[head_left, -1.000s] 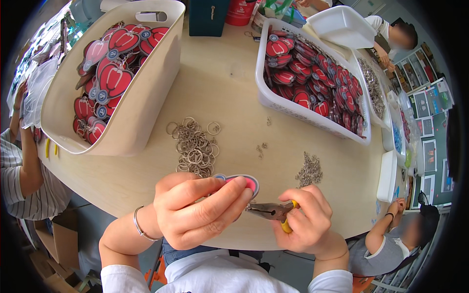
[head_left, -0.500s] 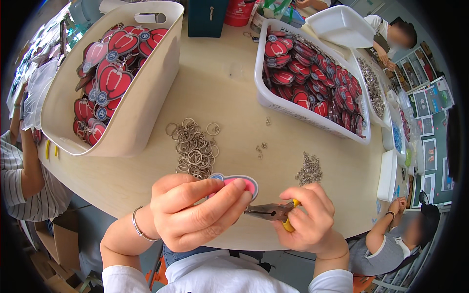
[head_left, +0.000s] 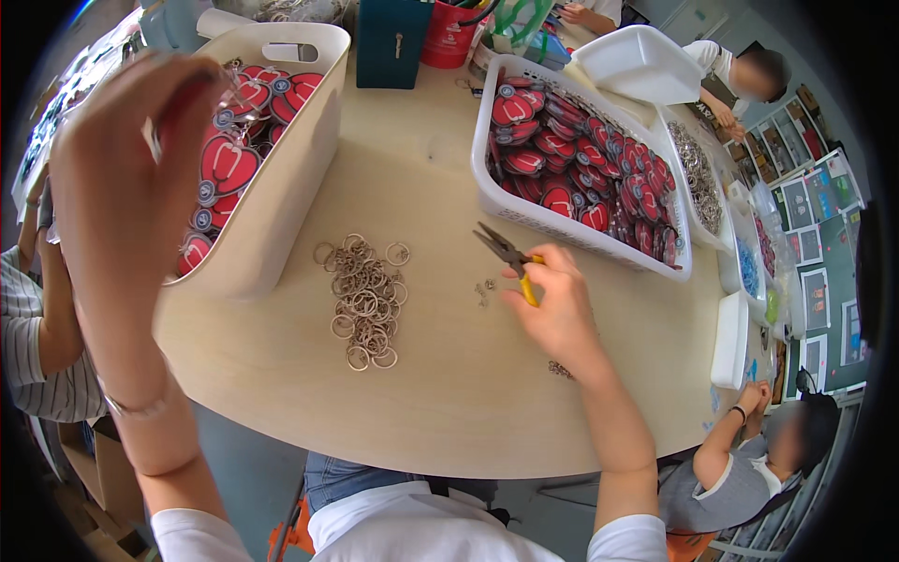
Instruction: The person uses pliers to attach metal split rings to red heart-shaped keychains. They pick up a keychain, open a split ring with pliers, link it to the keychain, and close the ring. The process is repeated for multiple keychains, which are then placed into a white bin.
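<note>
My left hand is raised over the left side of the large cream bin, smeared by motion. Something red and a bit of metal show by its fingers, but I cannot make out whether it holds them. Red heart-shaped keychains with round grey-blue badges fill the bin. My right hand grips yellow-handled pliers above the table, their jaws pointing up and left. Left of that hand lies a pile of metal split rings. A few tiny metal links are near the pliers, and more small links are partly hidden beneath my right wrist.
A white basket heaped with red heart-shaped pieces stands at the right. White trays of small parts line the table's right side. A dark green box and red container stand at the back. Other people sit around the table.
My left hand has gone from the front middle, where it held a heart-shaped piece, up and left over the cream bin. My right hand has moved farther over the table with the pliers.
</note>
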`<state>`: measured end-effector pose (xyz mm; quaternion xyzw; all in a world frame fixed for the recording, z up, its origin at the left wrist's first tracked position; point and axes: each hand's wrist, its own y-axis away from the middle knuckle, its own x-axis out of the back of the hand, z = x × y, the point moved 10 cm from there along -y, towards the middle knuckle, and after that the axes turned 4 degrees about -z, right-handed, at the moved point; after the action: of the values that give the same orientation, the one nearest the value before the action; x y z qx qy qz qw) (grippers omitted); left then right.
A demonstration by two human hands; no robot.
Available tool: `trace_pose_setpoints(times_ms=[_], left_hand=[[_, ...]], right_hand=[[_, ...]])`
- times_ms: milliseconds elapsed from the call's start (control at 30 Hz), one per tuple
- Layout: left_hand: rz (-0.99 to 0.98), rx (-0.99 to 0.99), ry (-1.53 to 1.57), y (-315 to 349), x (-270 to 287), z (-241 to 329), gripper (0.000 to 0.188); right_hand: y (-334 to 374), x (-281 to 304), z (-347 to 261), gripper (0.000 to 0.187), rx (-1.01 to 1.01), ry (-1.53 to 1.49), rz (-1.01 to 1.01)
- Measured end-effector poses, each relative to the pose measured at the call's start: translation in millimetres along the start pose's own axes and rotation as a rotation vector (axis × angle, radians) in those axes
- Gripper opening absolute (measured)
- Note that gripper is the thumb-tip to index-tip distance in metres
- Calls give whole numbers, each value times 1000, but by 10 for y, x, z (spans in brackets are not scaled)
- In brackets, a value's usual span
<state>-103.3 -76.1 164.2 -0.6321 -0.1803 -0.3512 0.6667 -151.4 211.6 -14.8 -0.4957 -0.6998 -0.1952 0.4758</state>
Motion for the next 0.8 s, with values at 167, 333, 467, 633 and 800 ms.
trace_pose_setpoints(times_ms=[167,333,467,633,800], left_hand=[[-245,62,-289,-402,-392,-726,21],[-607,239,-379,-295,-870,-1145,23],[-273,13,-286,-334,-469,-685,20],[-6,-100,230,-38,-113,308,16],[-595,137,967,672,-1038,879,14]], right_hand=[[-15,-41,-157,18,92,26,72],[-224,648,-67,18,18,101,358],[-748,685,471,25,-140,284,168],[-829,680,750,25,-220,185,76],[-651,829,621,20,-195,-91,296]])
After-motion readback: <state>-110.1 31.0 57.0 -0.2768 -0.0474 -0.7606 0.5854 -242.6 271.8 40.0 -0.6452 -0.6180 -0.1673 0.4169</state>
